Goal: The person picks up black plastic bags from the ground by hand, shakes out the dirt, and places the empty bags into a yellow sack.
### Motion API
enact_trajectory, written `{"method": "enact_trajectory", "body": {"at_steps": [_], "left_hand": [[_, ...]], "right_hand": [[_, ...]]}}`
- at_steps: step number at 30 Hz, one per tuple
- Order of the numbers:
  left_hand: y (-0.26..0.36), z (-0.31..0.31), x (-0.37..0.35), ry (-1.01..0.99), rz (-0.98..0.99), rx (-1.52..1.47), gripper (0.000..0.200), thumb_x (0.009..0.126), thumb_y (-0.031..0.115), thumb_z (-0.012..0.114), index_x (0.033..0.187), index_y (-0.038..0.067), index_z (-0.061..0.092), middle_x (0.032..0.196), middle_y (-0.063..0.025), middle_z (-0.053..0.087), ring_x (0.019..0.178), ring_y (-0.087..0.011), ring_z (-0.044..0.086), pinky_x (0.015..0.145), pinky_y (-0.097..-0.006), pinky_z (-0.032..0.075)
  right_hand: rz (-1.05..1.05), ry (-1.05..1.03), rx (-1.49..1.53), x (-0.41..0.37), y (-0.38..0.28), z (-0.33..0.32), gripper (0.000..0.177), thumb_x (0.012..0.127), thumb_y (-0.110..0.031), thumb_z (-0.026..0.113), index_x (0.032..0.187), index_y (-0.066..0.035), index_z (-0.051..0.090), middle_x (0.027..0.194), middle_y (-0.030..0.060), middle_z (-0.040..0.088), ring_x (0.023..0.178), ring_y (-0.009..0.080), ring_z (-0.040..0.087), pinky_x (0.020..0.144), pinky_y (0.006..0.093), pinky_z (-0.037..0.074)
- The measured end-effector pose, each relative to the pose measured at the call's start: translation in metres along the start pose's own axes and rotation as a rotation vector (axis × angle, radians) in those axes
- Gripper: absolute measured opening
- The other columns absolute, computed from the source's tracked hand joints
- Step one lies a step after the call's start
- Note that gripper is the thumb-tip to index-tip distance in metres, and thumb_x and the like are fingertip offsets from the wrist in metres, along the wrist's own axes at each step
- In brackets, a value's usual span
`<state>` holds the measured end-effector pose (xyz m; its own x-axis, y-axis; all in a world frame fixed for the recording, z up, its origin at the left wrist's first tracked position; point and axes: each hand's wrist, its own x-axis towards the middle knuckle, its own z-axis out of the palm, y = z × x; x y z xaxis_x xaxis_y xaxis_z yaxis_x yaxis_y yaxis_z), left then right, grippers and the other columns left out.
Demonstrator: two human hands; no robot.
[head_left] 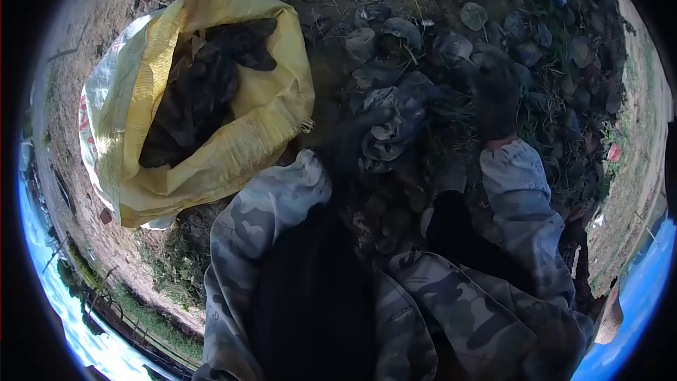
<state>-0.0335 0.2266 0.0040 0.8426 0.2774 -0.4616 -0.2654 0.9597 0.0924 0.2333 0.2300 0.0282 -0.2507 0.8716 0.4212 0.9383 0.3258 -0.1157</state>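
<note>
- Barely clear of the shadow, the left hand [342, 142] is a dark blur just right of the sack [233, 148]. I cannot tell whether it is clenched or slack.
- It sits against a crumpled grey lump [393, 123], touching or nearly so.
- Farther right of the sack, the gloved right hand [497, 99] lies back-up on the pile [437, 46] of dark lumps. Its fingers are lost in the dark, so its hold cannot be told.
- Camouflage sleeves [518, 183] run down from both hands to the lower edge.
- The yellow sack sits with its mouth open on bare ground [77, 49], with dark chunks [204, 92] inside.
- The pile spreads from the sack's right side away to the right.
</note>
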Motion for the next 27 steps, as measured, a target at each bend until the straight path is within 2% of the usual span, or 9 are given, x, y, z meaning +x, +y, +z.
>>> {"method": "enact_trajectory", "body": {"at_steps": [2,6,10,13,15,16,19,21,27], "left_hand": [[0.000,0.011,-0.001,0.127,0.094,0.069,0.038,0.093,0.027,0.050,0.124,0.004,0.050,0.110,-0.0093,0.062,0.093,-0.0185,0.063,0.082,-0.0322,0.052],[-0.002,0.014,-0.003,0.020,0.182,0.007,0.035,0.098,0.023,0.040,0.125,0.002,0.049,0.116,-0.0114,0.059,0.104,-0.0203,0.060,0.090,-0.0330,0.050],[-0.007,-0.006,-0.014,0.078,0.191,0.325,0.044,0.099,0.033,0.036,0.125,0.000,0.048,0.118,-0.0131,0.058,0.104,-0.0177,0.060,0.091,-0.0313,0.048],[-0.007,-0.042,-0.010,-0.011,0.238,0.418,0.040,0.098,0.029,0.040,0.125,0.001,0.049,0.119,-0.0152,0.058,0.106,-0.0200,0.059,0.094,-0.0319,0.047],[-0.018,-0.078,-0.005,0.139,0.306,0.928,0.032,0.095,0.018,0.046,0.122,0.002,0.053,0.121,-0.0177,0.058,0.108,-0.0230,0.058,0.096,-0.0333,0.045],[-0.021,-0.078,-0.005,0.139,0.305,0.920,0.032,0.095,0.018,0.046,0.122,0.002,0.053,0.121,-0.0177,0.058,0.108,-0.0230,0.058,0.096,-0.0333,0.045],[-0.022,-0.066,-0.012,-0.064,0.031,0.521,0.030,0.091,0.009,0.049,0.119,0.008,0.058,0.124,-0.0164,0.057,0.116,-0.0284,0.053,0.102,-0.0372,0.039],[-0.020,-0.051,-0.015,-0.263,0.668,1.680,0.033,0.087,0.007,0.050,0.118,0.012,0.061,0.127,-0.0130,0.056,0.122,-0.0329,0.046,0.107,-0.0403,0.033],[-0.018,-0.052,-0.009,-0.385,0.662,1.834,0.037,0.084,0.005,0.058,0.120,0.009,0.058,0.119,-0.0187,0.059,0.117,-0.0346,0.051,0.102,-0.0417,0.039]], "right_hand": [[-0.172,0.004,0.211,0.006,-0.038,-0.015,0.019,0.076,-0.013,0.065,0.094,-0.010,0.059,0.103,0.0069,0.056,0.101,0.0277,0.054,0.086,0.0419,0.043],[0.001,-0.210,0.494,-0.019,-0.099,-0.008,0.019,0.078,-0.017,0.064,0.094,-0.008,0.060,0.104,0.0066,0.056,0.103,0.0278,0.054,0.090,0.0433,0.042],[-0.298,-0.260,0.551,-0.020,-0.099,-0.014,0.020,0.075,-0.010,0.065,0.094,-0.008,0.060,0.105,0.0098,0.057,0.099,0.0314,0.056,0.082,0.0422,0.049],[-0.228,-0.301,0.833,-0.014,-0.077,-0.010,0.020,0.077,-0.009,0.064,0.097,-0.008,0.059,0.105,0.0093,0.058,0.098,0.0301,0.058,0.082,0.0408,0.050],[-0.030,-0.243,0.709,-0.015,-0.055,0.010,0.022,0.077,-0.009,0.064,0.099,-0.008,0.058,0.103,0.0091,0.059,0.096,0.0296,0.058,0.081,0.0400,0.050],[0.162,-0.180,0.581,-0.017,-0.041,0.025,0.024,0.078,-0.009,0.064,0.100,-0.009,0.058,0.101,0.0088,0.059,0.095,0.0290,0.059,0.081,0.0392,0.050],[-0.026,-0.235,0.305,-0.023,-0.006,0.075,0.033,0.076,-0.013,0.066,0.107,-0.010,0.056,0.100,0.0104,0.061,0.096,0.0317,0.059,0.083,0.0401,0.049],[0.315,-0.621,0.418,-0.021,-0.012,0.090,0.045,0.073,-0.016,0.069,0.114,-0.011,0.053,0.107,0.0125,0.060,0.101,0.0337,0.057,0.085,0.0409,0.047],[0.321,-0.426,0.667,-0.048,-0.029,0.095,0.033,0.080,-0.019,0.065,0.109,-0.008,0.055,0.098,0.0145,0.060,0.093,0.0321,0.057,0.082,0.0390,0.046]]}}
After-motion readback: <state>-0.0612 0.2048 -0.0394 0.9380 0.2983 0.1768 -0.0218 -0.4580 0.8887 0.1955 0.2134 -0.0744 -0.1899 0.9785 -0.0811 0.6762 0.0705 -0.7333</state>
